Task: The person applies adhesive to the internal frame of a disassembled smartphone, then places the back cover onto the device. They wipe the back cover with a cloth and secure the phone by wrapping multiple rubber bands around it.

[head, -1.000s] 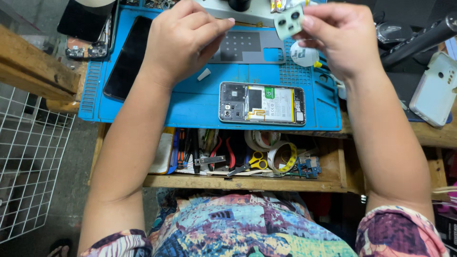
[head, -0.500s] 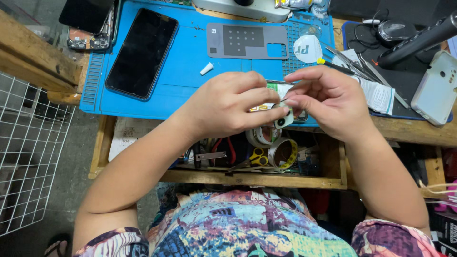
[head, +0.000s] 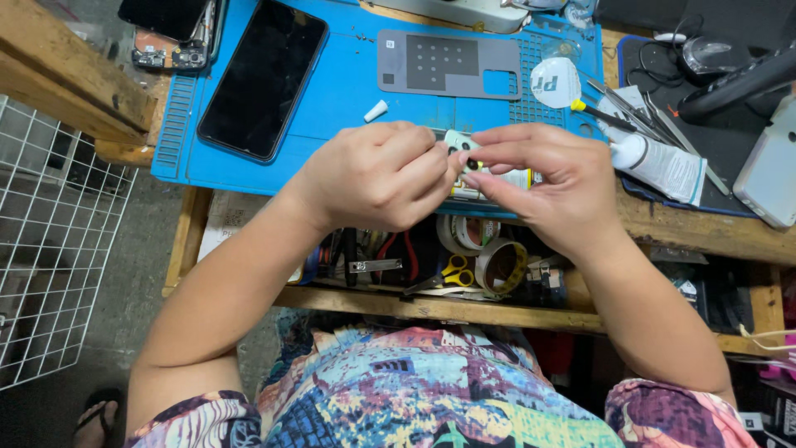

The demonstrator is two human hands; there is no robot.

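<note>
Camera cover (head: 461,146), pale green with small dark lens holes, is sitting pinched between both my hands just above the near edge of the blue mat (head: 348,91). My left hand (head: 377,176) is curling around it, thumb and forefinger gripping its left side, while my right hand (head: 551,178) is pinching its right edge with fingertips pressed close. Under my hands an opened phone (head: 497,184) is lying on the mat, mostly hidden. A black phone (head: 264,79) and a grey plate (head: 448,65) are resting farther up the mat, tweezers (head: 630,112) and a glue tube (head: 659,164) to the right. I am judging the piece light and slippery: squeezing unevenly could be flicking it into the tool tray (head: 414,265) below, or smudging the lens windows.
</note>
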